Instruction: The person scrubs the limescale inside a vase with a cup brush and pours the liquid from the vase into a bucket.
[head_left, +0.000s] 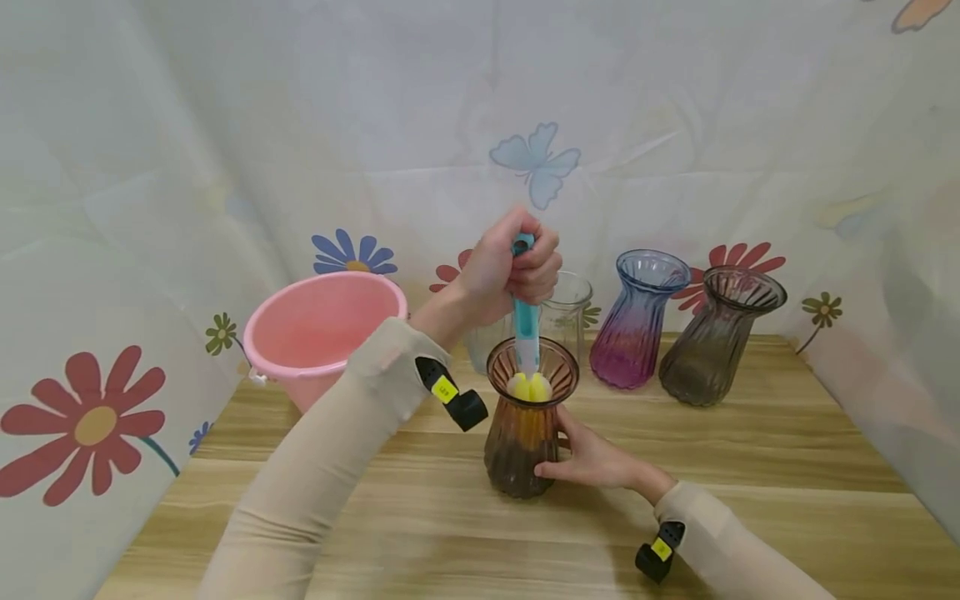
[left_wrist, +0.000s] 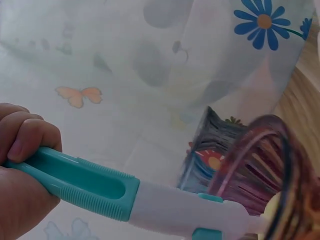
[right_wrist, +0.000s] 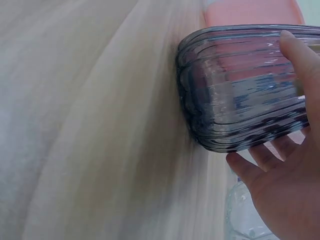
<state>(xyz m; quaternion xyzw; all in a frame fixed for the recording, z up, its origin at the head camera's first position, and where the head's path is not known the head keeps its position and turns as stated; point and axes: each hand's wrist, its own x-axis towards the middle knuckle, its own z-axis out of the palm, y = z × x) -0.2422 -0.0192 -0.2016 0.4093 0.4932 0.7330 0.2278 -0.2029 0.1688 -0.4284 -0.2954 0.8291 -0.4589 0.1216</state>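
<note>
My left hand (head_left: 498, 271) grips the teal and white handle of a bottle brush (head_left: 527, 321), held upright. Its yellow and pale sponge head (head_left: 531, 387) sits inside the mouth of a ribbed glass vase (head_left: 521, 467), amber-brown above and dark grey below. In the left wrist view the fingers curl round the end of the brush handle (left_wrist: 95, 182). Low on the vase's right side my right hand (head_left: 596, 454) holds it, thumb in front and fingers behind. The right wrist view shows the ribbed dark base (right_wrist: 220, 90) against thumb and fingers. The vase stands upright on the table.
A pink bucket (head_left: 255, 350) stands at the left. Behind the brush are clear glass vases (head_left: 573, 292), partly hidden. Further right stand a blue-to-purple vase (head_left: 633, 333) and a grey one (head_left: 705, 358). A flower-printed cloth (head_left: 420, 100) surrounds the wooden table (head_left: 750, 500).
</note>
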